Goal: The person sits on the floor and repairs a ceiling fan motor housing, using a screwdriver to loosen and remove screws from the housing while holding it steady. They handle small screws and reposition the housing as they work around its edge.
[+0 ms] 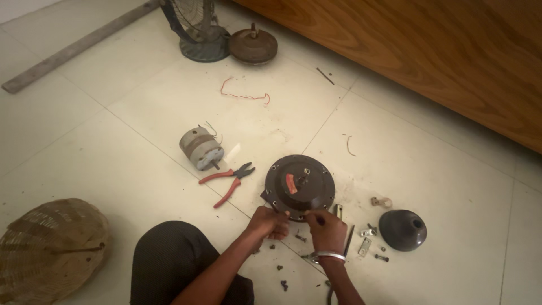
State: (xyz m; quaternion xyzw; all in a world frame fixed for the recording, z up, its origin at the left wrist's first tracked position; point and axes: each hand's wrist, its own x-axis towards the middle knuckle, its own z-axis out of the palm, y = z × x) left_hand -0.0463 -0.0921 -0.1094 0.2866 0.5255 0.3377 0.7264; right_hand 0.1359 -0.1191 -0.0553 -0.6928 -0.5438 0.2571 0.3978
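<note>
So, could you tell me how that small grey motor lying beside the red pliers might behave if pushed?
The grey motor lies on its side and looks cylindrical, so it may roll on the smooth floor tiles. Its metal body suggests it is heavy for its size, and rigid.

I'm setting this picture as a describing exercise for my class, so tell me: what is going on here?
A person sits on a tiled floor with both hands at the near rim of a round dark motor housing. The left hand grips its edge; the right hand is closed beside it, perhaps on a small tool, which cannot be made out. Red-handled pliers and a small grey motor lie to the left, a dark dome-shaped cover and loose screws and brackets to the right.
</note>
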